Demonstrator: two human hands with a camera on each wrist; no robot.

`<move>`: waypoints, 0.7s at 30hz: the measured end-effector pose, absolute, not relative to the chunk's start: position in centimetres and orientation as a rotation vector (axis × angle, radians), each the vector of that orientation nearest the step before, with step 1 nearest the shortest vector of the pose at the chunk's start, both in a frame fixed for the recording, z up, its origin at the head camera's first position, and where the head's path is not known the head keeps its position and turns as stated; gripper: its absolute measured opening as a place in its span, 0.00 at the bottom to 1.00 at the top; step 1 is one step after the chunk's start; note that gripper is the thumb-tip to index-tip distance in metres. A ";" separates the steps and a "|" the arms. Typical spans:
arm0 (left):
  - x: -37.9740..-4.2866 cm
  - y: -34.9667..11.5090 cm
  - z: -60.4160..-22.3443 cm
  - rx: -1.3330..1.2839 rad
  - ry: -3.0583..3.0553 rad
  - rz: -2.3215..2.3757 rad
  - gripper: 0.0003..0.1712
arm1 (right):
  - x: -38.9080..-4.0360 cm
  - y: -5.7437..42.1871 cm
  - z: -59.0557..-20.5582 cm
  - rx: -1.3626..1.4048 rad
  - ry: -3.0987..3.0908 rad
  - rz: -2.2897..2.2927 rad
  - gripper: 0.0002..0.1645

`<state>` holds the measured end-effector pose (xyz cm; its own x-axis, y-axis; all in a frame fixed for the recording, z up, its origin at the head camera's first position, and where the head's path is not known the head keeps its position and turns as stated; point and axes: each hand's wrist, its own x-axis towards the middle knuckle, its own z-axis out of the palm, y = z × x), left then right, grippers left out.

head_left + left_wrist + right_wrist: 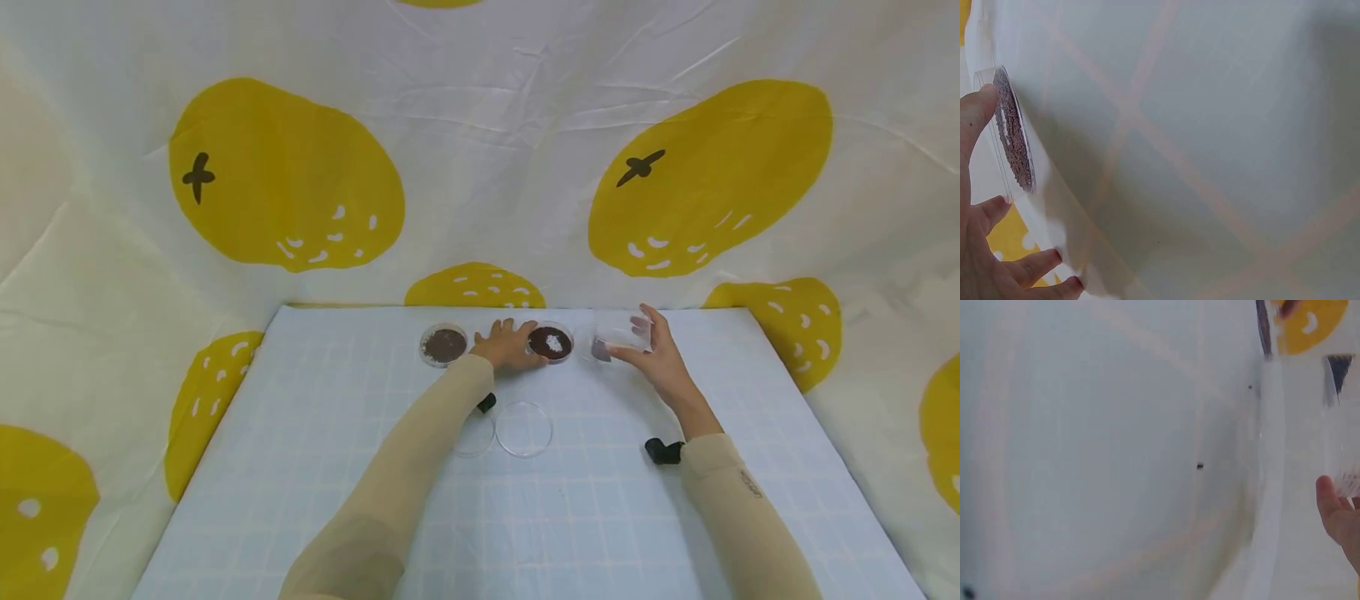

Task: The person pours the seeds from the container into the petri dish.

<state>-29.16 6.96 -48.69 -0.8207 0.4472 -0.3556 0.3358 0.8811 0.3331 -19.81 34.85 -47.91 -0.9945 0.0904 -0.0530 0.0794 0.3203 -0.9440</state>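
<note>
Left hand [510, 344] half-spread, pinching flat round dish [572, 342], right hand [660, 354] part-curled, gripping clear container [619, 337] tipped leftward, dark contents [600, 348] at left.

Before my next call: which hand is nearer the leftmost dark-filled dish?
Left. The left hand is just right of that dark-filled dish; the right hand is farther right, beyond the white-topped dish, holding a clear container.
</note>
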 end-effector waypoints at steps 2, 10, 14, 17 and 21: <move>-29.0 7.0 -48.5 0.578 2.616 0.370 0.49 | -19.3 35.8 -48.0 -0.144 -2.535 1.850 0.67; -28.9 7.1 -48.2 0.590 2.635 0.376 0.48 | -17.3 39.4 -48.0 -0.166 -2.594 1.838 0.64; -28.9 7.0 -48.3 0.583 2.628 0.386 0.48 | -16.4 40.8 -48.2 -0.178 -2.615 1.831 0.65; -29.0 7.0 -48.4 0.581 2.623 0.392 0.48 | -15.9 41.8 -48.5 -0.153 -2.636 1.817 0.64; -28.9 6.9 -48.5 0.576 2.624 0.389 0.48 | -15.5 43.4 -49.0 -0.088 -2.679 1.821 0.62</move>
<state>-28.92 6.91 -48.51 -0.8243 0.4512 -0.3420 0.3325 0.8747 0.3525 -15.55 43.41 -48.96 -0.9937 -0.0109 -0.1119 0.1000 0.3687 -0.9242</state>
